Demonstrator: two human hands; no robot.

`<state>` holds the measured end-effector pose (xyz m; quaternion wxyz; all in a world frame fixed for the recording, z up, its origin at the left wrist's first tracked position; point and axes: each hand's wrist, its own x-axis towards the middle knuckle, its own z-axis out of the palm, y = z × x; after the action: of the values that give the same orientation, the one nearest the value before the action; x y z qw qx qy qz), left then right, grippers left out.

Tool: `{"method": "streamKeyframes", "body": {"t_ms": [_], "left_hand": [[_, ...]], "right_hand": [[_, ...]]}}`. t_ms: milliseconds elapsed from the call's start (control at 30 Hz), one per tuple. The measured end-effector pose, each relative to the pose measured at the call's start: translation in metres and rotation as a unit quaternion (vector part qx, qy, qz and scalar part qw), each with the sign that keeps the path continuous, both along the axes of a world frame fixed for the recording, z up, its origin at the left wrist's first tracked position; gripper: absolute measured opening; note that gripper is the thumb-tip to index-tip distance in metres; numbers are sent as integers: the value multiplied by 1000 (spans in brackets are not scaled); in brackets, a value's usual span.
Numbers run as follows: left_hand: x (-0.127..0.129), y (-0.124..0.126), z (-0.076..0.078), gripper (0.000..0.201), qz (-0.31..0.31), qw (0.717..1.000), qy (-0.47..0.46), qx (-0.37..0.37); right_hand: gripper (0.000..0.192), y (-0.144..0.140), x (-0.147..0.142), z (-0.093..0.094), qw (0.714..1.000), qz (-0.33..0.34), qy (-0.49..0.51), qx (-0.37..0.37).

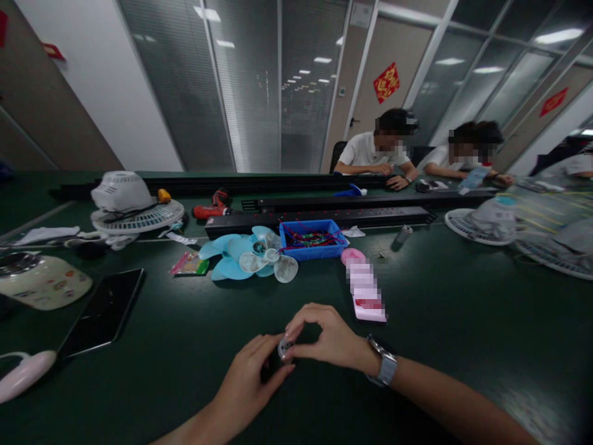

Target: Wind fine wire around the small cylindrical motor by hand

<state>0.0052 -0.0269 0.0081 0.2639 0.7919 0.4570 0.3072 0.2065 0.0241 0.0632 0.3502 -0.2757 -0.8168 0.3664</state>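
A small round grey part (pixel 284 347) is held between both hands just above the dark green worktop (pixel 463 321), near its front edge. The left hand (pixel 252 380) is brought up from below, its fingers (pixel 278 374) closed around the lower side of the part. The right hand (pixel 327 339), with a wristwatch (pixel 384 364) on its wrist, is arched over the part from the right, thumb and forefinger pinched on its top and side. What the part is cannot be told at this size.

Beyond the hands, a pale pink flat object (pixel 365 293), partly blurred, is seen lying on the worktop. Behind it a blue plastic bin (pixel 312 240) holding red and green wires is placed, and just to its left a light blue fan blade (pixel 241 254) with a translucent fan blade (pixel 278 264) lying partly over it. A black phone (pixel 102 312) is laid face up to the left, near a cream-coloured base with stickers (pixel 41 281) and a pink rounded object (pixel 25 374) at the edge of the view. Farther back on the left, a white fan motor housing on a fan grille (pixel 134 207) is set, with a red power screwdriver (pixel 210 209) beside it. Another fan grille (pixel 477 225) is seen on the right. Across the worktop, other people in white shirts (pixel 370 151) are seated with their hands resting on it.
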Motion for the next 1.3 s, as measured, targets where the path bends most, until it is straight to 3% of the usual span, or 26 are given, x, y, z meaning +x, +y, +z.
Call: {"method": "streamKeyframes", "body": {"t_ms": [233, 367, 533, 733, 900, 1000, 1100, 1300], "left_hand": [[-1, 0, -2, 23, -4, 1000, -13, 0], [-1, 0, -4, 17, -7, 1000, -17, -4], [0, 0, -3, 16, -5, 1000, -22, 5], [0, 0, -2, 18, -5, 1000, -23, -7], [0, 0, 2, 18, -1, 1000, -12, -7], [0, 0, 2, 22, 7, 1000, 2, -4], [0, 0, 1, 30, 14, 1000, 17, -9], [-1, -1, 0, 34, 11, 1000, 17, -20]], "right_hand": [[26, 2, 2, 3, 999, 36, -16, -28], [12, 2, 1, -2, 997, 61, -27, -31], [2, 0, -1, -8, 999, 32, -16, 1], [11, -3, -4, -11, 997, 18, 1, 70], [12, -6, -4, -8, 997, 18, 21, 79], [13, -3, 0, -2, 997, -27, 27, 65], [9, 10, 6, -2, 990, -133, -1, 47], [13, 46, 21, -31, 974, -208, -66, 54]]}}
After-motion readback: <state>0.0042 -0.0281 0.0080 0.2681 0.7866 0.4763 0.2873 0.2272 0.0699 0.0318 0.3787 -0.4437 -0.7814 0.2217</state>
